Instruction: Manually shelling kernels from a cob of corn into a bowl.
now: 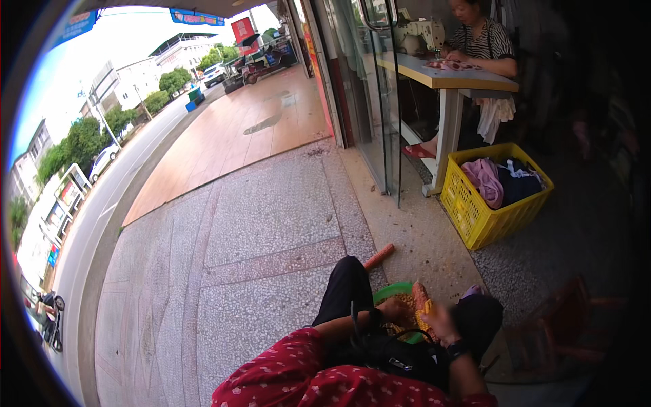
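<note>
Between my knees sits a green basin holding loose yellow corn kernels. A corn ear leans over it, its upper end a bare reddish cob and its lower part still covered with kernels. My right hand, motion-blurred, is closed around yellow corn at the ear's side; whether that is this ear or a second piece cannot be made out. My left hand is low in the basin at the kernels, just left of the ear. Its fingertips are hard to see, so its grip is unclear.
A stripped corn cob lies on the paving beyond my left knee. Ahead right stands a yellow plastic crate of clothes. Behind it, a person sits at a sewing machine table. A glass door stands beside it.
</note>
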A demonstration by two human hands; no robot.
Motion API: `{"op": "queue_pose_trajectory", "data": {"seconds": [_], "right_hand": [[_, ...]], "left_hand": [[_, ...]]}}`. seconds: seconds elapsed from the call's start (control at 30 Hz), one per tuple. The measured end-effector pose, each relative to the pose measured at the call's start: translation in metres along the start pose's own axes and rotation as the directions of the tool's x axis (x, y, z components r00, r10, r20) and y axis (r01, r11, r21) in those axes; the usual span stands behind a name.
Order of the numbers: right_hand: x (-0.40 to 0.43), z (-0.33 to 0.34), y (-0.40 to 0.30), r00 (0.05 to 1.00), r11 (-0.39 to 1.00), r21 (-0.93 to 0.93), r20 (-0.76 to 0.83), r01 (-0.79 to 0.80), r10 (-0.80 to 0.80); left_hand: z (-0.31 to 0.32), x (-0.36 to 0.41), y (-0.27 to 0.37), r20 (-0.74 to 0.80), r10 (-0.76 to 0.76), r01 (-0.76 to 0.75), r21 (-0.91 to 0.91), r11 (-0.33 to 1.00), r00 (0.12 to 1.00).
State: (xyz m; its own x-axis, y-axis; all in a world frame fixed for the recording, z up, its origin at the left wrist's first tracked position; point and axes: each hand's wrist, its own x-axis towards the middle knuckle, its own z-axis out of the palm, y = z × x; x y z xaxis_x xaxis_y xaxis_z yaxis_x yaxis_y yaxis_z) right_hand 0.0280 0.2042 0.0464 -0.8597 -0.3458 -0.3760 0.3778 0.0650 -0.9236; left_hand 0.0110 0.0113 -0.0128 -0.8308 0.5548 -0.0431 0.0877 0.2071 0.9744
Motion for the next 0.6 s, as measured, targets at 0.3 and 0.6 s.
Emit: {"op": "queue_pose_trajectory", "data": {"seconds": [0.3, 0.6], "right_hand": [[0.005, -0.004, 0.015, 1.0, 1.0, 0.001, -0.019, 0.002, -0.002], [0.006, -0.003, 0.017, 0.998, 0.995, -0.09, 0.048, -0.035, 0.04]], "left_hand": [[-0.005, 0.002, -0.013, 0.41, 0.416, -0.559, 0.753, 0.348, 0.812], [-0.001, -0.005, 0.025, 0.09, -0.531, 0.535, -0.25, 0.807, 0.843]]}}
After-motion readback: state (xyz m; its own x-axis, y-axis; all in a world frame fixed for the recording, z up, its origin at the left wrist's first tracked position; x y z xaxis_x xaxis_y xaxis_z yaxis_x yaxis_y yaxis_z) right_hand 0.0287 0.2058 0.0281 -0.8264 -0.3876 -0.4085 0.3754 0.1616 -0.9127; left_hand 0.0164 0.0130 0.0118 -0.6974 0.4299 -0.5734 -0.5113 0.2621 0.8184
